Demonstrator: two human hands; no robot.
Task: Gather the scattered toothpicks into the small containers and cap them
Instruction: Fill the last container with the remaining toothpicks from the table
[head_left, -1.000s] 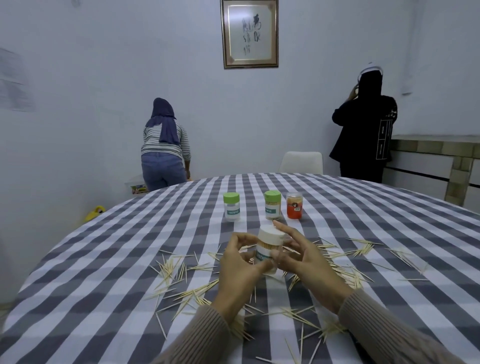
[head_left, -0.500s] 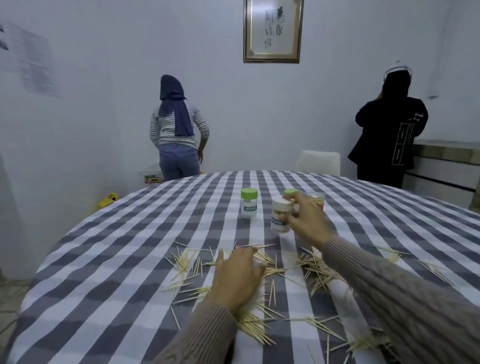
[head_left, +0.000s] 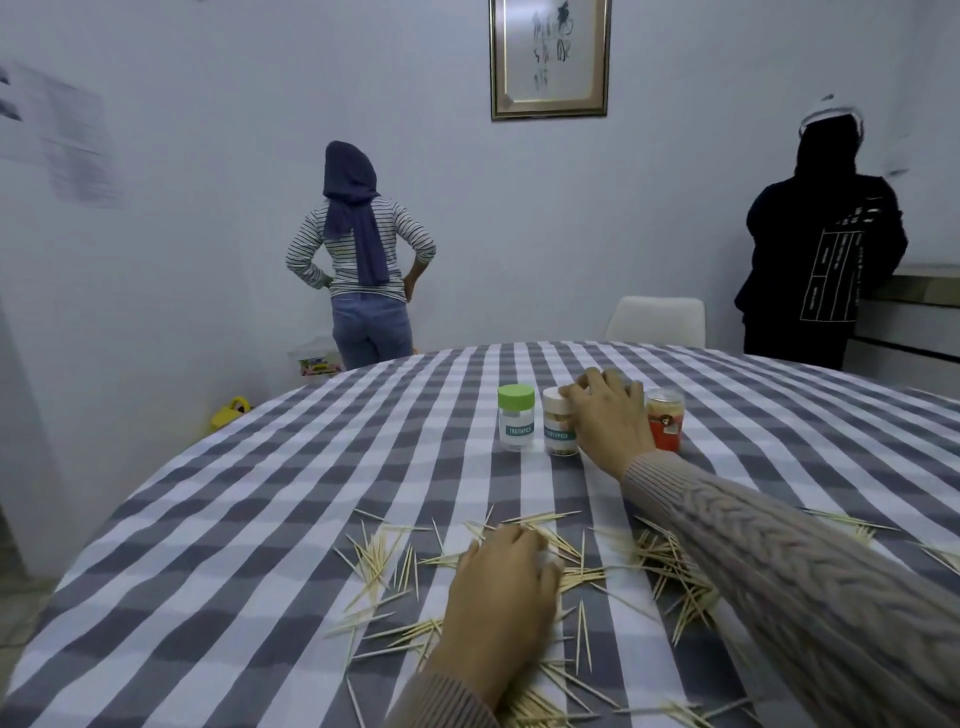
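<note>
Across the round table's grey-and-white checked cloth (head_left: 270, 499), loose toothpicks (head_left: 384, 561) lie scattered over the near half, thickest around and under the two arms. Farther back stands a row of small containers: a green-capped container (head_left: 515, 423) on the left, a white-capped container (head_left: 560, 428) just beside it, and an orange jar (head_left: 664, 426) to the right. The right hand (head_left: 605, 415) reaches out to the row, fingers curled over the top and side of the white-capped container, which stands upright on the cloth; this hand hides whatever sits between that container and the orange jar. The left hand (head_left: 501, 582) rests knuckles-up on the toothpick pile with fingers bent downward; it is blurred, and I cannot tell whether it grips any sticks. Both forearms wear a knitted beige sleeve (head_left: 810, 587). Beyond the table are a white chair back (head_left: 655, 319), a framed picture (head_left: 549, 57) on the wall, and two people facing the wall, one in a striped top (head_left: 358, 244), one in black (head_left: 823, 244).
</note>
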